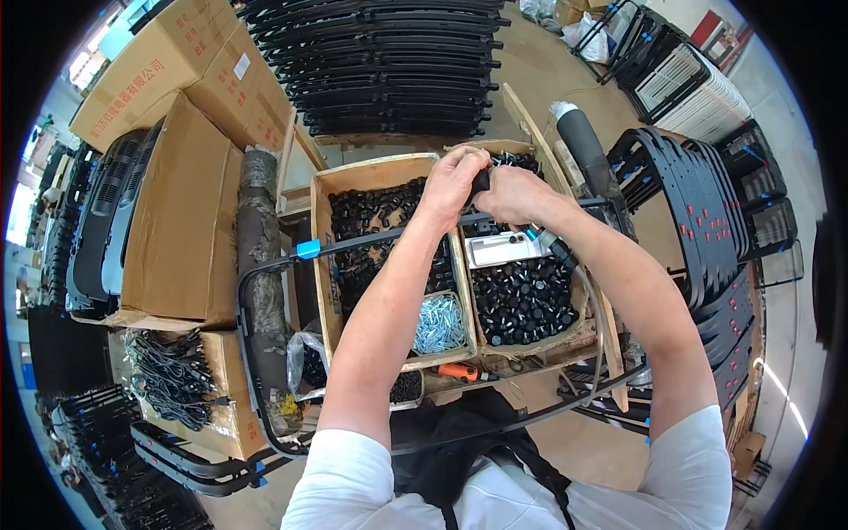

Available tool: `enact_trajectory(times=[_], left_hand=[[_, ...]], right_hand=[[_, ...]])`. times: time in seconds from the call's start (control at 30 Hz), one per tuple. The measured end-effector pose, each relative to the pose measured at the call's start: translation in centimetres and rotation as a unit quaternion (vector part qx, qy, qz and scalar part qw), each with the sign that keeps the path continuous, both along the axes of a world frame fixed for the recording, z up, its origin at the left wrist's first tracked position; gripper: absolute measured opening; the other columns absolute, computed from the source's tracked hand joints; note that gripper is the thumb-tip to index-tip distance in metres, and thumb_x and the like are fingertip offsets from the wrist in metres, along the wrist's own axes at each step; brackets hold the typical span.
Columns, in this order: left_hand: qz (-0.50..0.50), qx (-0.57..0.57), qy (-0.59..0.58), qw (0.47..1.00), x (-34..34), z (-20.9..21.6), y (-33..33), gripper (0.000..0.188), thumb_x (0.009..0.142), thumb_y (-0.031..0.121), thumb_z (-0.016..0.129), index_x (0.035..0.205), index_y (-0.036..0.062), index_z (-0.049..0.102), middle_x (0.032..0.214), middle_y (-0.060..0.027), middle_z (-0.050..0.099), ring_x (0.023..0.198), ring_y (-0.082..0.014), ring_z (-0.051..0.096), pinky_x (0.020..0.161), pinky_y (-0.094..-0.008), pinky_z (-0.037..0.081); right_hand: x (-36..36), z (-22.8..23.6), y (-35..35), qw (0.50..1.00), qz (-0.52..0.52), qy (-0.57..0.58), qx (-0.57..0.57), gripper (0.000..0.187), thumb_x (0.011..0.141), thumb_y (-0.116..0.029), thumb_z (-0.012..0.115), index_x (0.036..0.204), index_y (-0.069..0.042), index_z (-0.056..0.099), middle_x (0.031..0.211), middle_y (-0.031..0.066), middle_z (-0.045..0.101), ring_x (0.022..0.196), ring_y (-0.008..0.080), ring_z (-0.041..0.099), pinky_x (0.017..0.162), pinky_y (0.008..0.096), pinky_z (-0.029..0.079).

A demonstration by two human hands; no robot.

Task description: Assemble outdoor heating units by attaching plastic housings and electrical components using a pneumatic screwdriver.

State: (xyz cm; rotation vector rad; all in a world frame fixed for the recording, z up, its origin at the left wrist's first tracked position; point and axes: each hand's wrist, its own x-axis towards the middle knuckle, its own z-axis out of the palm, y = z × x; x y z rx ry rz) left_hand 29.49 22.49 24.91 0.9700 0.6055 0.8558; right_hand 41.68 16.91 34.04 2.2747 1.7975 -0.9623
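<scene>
A black tubular frame (375, 238) with rounded corners and a blue tape tab lies across the wooden boxes and reaches back toward my body. At its far bar, my left hand (455, 181) is closed on a small black part (480, 183). My right hand (514, 196) is closed right beside it, its fingers at the same part; they hide what it grips. Under my right wrist is a dark air screwdriver (555, 245) with a teal ring and a hose. I cannot tell whether that hand touches it.
Two wooden boxes (321, 291) hold black caps or knobs; silver screws (440, 323) fill a smaller box. A white tray (495, 250) sits among the knobs. An orange-handled tool (459, 372) lies nearer me. Cartons (190, 221) and cables (172, 375) stand left, stacked black frames (698, 212) right.
</scene>
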Motion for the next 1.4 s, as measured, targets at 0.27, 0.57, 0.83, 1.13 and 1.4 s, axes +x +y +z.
enact_trajectory(times=[0.27,0.57,0.83,1.13,1.4], left_hand=[[0.004,0.026,0.012,1.0,-0.5,-1.0,-1.4,0.018,0.104,0.023,0.065,0.107,0.006,0.07,0.1,0.0005,0.066,0.095,-0.0102,0.059,0.089,-0.0278,0.048],[-0.012,0.005,0.004,1.0,-0.7,-1.9,-1.2,0.021,0.105,0.027,0.066,0.11,0.007,0.07,0.102,-0.0001,0.067,0.098,-0.0112,0.06,0.091,-0.0294,0.048],[-0.015,0.009,0.008,1.0,-1.2,-2.0,-0.6,0.027,0.103,0.031,0.067,0.114,0.0064,0.07,0.101,-0.001,0.069,0.093,-0.0119,0.062,0.084,-0.0296,0.051],[-0.004,0.044,-0.045,0.998,-1.5,1.1,-1.6,0.018,0.102,0.023,0.068,0.106,0.0056,0.072,0.099,-0.0013,0.068,0.093,-0.0113,0.062,0.085,-0.0293,0.052],[-0.141,0.087,-0.013,0.986,-4.4,6.1,-19.7,0.026,0.1,0.027,0.072,0.108,0.0027,0.07,0.099,0.0,0.067,0.096,-0.0082,0.058,0.087,-0.0284,0.05]], right_hand=[[-0.1,-0.9,-0.9,1.0,0.011,-0.013,-0.003,0.041,0.088,-0.034,0.058,0.083,0.002,0.077,0.07,0.0168,0.074,0.079,0.0312,0.077,0.081,0.0443,0.06],[0.8,-3.4,0.4,0.99,-0.058,0.118,-0.047,0.029,0.081,-0.027,0.065,0.082,0.001,0.075,0.071,0.0134,0.074,0.074,0.027,0.076,0.071,0.0396,0.059],[0.3,-3.0,1.2,0.992,-0.055,0.113,-0.03,0.023,0.073,-0.015,0.068,0.088,0.002,0.074,0.085,0.0136,0.076,0.074,0.0238,0.071,0.071,0.0374,0.056],[-0.8,-0.2,-1.3,0.991,0.005,0.1,0.088,0.023,0.072,-0.015,0.071,0.078,0.007,0.07,0.076,0.0188,0.073,0.064,0.0259,0.069,0.062,0.0393,0.055],[-3.6,6.6,-22.4,0.997,-0.005,-0.061,0.051,0.043,0.083,-0.034,0.064,0.08,0.008,0.073,0.082,0.0267,0.073,0.082,0.0427,0.074,0.079,0.0505,0.059]])
